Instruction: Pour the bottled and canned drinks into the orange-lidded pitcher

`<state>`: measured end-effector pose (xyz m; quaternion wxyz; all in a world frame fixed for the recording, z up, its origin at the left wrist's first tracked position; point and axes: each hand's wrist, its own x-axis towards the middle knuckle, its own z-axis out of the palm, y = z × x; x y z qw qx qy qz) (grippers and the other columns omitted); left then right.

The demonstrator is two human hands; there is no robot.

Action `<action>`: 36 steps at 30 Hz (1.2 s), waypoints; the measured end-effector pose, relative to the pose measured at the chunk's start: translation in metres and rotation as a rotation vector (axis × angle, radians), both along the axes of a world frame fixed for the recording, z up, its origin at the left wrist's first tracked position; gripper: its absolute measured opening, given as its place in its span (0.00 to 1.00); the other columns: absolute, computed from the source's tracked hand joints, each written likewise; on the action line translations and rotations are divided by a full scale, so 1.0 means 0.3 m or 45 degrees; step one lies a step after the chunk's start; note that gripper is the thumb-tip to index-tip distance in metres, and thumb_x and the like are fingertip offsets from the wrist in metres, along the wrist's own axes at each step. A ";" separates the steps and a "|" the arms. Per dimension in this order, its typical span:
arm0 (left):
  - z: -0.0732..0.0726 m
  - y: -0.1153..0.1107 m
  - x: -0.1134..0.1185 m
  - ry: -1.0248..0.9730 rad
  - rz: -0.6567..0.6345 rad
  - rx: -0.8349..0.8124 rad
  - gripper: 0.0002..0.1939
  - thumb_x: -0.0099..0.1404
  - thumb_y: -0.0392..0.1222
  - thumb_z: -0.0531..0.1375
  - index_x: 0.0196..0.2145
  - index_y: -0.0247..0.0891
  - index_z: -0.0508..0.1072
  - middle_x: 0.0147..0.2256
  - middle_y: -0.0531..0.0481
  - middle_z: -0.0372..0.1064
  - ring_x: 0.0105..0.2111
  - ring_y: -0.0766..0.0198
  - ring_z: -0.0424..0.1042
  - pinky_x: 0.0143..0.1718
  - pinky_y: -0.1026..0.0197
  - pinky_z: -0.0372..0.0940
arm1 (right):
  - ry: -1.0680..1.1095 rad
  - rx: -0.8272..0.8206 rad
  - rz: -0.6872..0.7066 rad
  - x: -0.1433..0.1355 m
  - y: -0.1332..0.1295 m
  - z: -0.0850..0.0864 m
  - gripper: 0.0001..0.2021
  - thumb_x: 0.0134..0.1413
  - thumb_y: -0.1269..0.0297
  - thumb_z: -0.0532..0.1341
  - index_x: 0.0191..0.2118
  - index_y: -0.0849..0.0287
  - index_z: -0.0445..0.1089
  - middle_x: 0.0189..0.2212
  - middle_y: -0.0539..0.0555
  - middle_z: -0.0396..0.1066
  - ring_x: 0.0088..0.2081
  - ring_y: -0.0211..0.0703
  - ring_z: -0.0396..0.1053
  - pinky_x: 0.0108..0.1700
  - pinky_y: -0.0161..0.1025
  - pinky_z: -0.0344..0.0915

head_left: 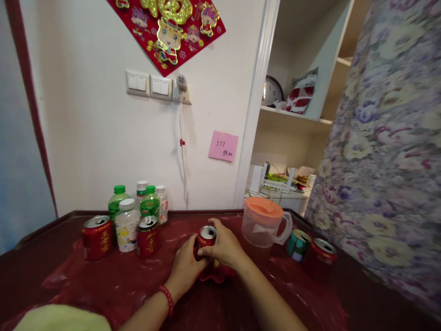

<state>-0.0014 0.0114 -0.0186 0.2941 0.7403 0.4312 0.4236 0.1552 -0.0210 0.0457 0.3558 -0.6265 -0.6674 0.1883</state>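
Observation:
A red drink can [207,233] with an opened silver top stands upright in the middle of the table, in or on a red dish with a wavy rim [212,278]. My left hand [186,266] is wrapped round the can's left and near side, with a red bead bracelet at the wrist. From the right, my right hand [225,243] curls round the same can, its thumb across the front and fingers behind. Both hands hide most of the can's body and part of the dish.
At left stand red cans [98,238] and several bottles [127,227]. A lidded plastic jug [262,225] is close to my right hand, with a green can [298,245] and another red can [319,259] beyond it. Red plastic sheeting [131,285] covers part of the table.

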 end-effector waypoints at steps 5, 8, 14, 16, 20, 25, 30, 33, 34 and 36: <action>-0.010 0.018 -0.002 -0.017 -0.050 0.003 0.30 0.56 0.47 0.66 0.56 0.37 0.72 0.54 0.38 0.77 0.54 0.43 0.76 0.55 0.46 0.69 | 0.030 0.073 -0.045 -0.023 0.001 -0.004 0.46 0.33 0.64 0.79 0.62 0.58 0.65 0.54 0.62 0.76 0.55 0.60 0.73 0.56 0.51 0.67; -0.037 0.036 0.003 -0.039 -0.086 0.011 0.35 0.57 0.51 0.67 0.60 0.38 0.70 0.57 0.36 0.75 0.58 0.40 0.73 0.59 0.41 0.66 | 0.064 0.120 -0.088 -0.026 -0.006 0.012 0.45 0.33 0.64 0.79 0.61 0.58 0.65 0.53 0.63 0.76 0.55 0.61 0.73 0.56 0.53 0.67; -0.084 0.062 -0.005 -0.220 -0.035 0.094 0.42 0.65 0.62 0.60 0.71 0.40 0.58 0.68 0.36 0.61 0.70 0.41 0.57 0.70 0.34 0.50 | 0.162 0.272 -0.184 0.019 -0.062 0.121 0.41 0.39 0.62 0.76 0.61 0.57 0.63 0.53 0.59 0.75 0.53 0.53 0.73 0.56 0.47 0.67; -0.075 0.059 -0.011 -0.278 -0.074 0.090 0.40 0.69 0.62 0.56 0.71 0.42 0.56 0.70 0.37 0.59 0.71 0.44 0.56 0.71 0.36 0.50 | 0.177 0.316 -0.199 0.046 -0.104 0.164 0.41 0.39 0.62 0.76 0.61 0.57 0.63 0.51 0.58 0.75 0.52 0.52 0.73 0.55 0.46 0.67; -0.048 0.046 -0.015 -0.310 -0.117 0.005 0.39 0.70 0.64 0.55 0.71 0.41 0.55 0.69 0.36 0.58 0.70 0.44 0.57 0.71 0.37 0.50 | 0.249 0.340 -0.181 0.109 -0.225 0.224 0.40 0.37 0.60 0.76 0.58 0.56 0.65 0.50 0.56 0.75 0.50 0.52 0.73 0.54 0.47 0.66; -0.040 0.040 -0.010 -0.333 -0.091 -0.053 0.39 0.70 0.65 0.54 0.70 0.42 0.56 0.67 0.36 0.61 0.68 0.43 0.61 0.70 0.34 0.50 | 0.163 0.174 -0.165 0.219 -0.419 0.236 0.33 0.39 0.58 0.74 0.53 0.54 0.66 0.49 0.54 0.76 0.50 0.53 0.72 0.53 0.46 0.64; -0.039 0.045 -0.006 -0.342 -0.052 -0.078 0.40 0.67 0.67 0.56 0.68 0.41 0.58 0.65 0.36 0.64 0.66 0.43 0.62 0.70 0.34 0.51 | 0.103 0.037 -0.251 0.390 -0.585 0.216 0.29 0.41 0.58 0.72 0.52 0.53 0.66 0.45 0.51 0.76 0.47 0.50 0.73 0.49 0.43 0.65; -0.041 0.050 -0.004 -0.341 -0.042 -0.091 0.41 0.66 0.68 0.57 0.67 0.41 0.59 0.64 0.37 0.66 0.65 0.43 0.64 0.69 0.34 0.53 | -0.028 0.028 -0.433 0.519 -0.647 0.224 0.30 0.42 0.54 0.70 0.53 0.53 0.66 0.45 0.52 0.77 0.45 0.52 0.74 0.48 0.44 0.66; -0.042 0.052 -0.003 -0.339 -0.041 -0.097 0.41 0.66 0.68 0.57 0.67 0.42 0.59 0.64 0.37 0.66 0.65 0.43 0.64 0.69 0.34 0.53 | -0.073 0.034 -0.490 0.564 -0.661 0.233 0.30 0.42 0.52 0.70 0.53 0.53 0.66 0.43 0.52 0.78 0.44 0.52 0.74 0.47 0.44 0.67; -0.044 0.054 -0.002 -0.335 -0.037 -0.108 0.41 0.66 0.69 0.57 0.67 0.42 0.60 0.64 0.38 0.66 0.65 0.43 0.64 0.68 0.34 0.54 | -0.149 0.067 -0.607 0.656 -0.676 0.262 0.30 0.41 0.49 0.69 0.51 0.53 0.67 0.40 0.53 0.78 0.41 0.54 0.75 0.45 0.45 0.67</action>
